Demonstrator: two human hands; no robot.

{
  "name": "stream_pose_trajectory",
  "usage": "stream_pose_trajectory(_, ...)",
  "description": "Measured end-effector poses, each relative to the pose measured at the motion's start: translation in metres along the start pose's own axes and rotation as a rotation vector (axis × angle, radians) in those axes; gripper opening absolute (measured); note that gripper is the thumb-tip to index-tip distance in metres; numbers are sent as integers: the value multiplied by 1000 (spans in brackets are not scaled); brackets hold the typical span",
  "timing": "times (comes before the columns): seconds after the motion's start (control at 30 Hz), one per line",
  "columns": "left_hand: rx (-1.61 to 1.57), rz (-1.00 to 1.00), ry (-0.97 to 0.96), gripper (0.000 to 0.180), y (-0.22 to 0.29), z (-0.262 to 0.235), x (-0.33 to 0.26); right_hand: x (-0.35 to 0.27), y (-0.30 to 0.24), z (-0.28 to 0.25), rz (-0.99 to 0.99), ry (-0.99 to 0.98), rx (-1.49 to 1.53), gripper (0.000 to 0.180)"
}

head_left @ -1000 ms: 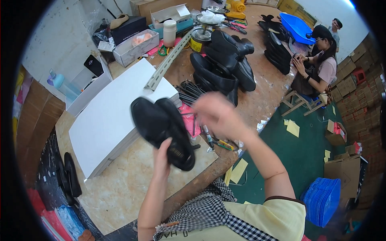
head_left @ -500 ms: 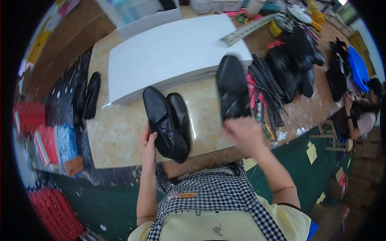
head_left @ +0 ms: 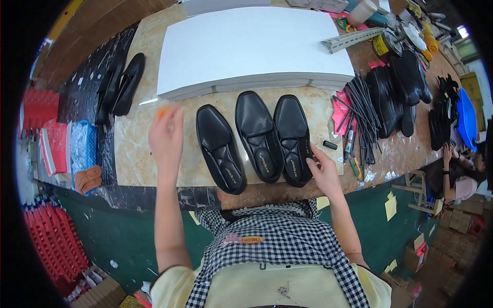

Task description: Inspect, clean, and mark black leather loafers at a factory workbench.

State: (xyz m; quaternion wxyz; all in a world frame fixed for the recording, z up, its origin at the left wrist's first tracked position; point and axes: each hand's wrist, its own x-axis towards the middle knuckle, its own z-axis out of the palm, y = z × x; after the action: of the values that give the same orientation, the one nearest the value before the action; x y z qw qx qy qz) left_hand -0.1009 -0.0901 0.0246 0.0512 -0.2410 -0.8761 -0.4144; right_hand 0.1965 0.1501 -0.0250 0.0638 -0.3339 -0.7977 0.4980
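Observation:
Three black slip-on shoes stand in a row on the marbled tabletop before me, toes pointing away: a left shoe (head_left: 214, 131), a middle shoe (head_left: 255, 123) and a right shoe (head_left: 291, 123). My right hand (head_left: 327, 173) grips the outer side of the right shoe near its heel, thumb at the opening's edge. The middle and right shoes touch; the left one stands a little apart. Raised to the left of the row, my left hand (head_left: 167, 131) is smeared by motion. A small blurred orange thing (head_left: 167, 110) shows at its fingertips; its kind cannot be made out.
A stack of white sheets (head_left: 246, 46) fills the table behind the shoes. To the right lie black strips (head_left: 362, 102), a marker (head_left: 349, 142), a black cap (head_left: 330, 145) and more black shoes (head_left: 385, 102). Another black pair (head_left: 128, 84) stands far left. A person sits at the far right.
The third shoe has come down beside the other two, which now stand apart. My left hand has left the shoes and moved left, with something orange at its fingers. The view has shifted.

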Motion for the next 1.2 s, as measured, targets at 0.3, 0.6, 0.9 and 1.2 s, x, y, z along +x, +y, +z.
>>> stream_pose_trajectory(0.3, 72, 506, -237, 28, 104, 105, 89, -31, 16, -53, 36, 214, 45, 41)
stream_pose_trajectory(0.6, 120, 554, -741, 53, 91, 75, -82, 24, 11, -82, -161, 427, -507, 19)
stream_pose_trajectory(0.9, 110, 437, -776, 65, 78, 72, -104, 73, -9, -121, 123, 396, -800, 24)
stream_pose_trajectory(1.2, 130, 452, -574, 66, 62, 62, -61, 33, -13, -124, 191, 325, -169, 19)
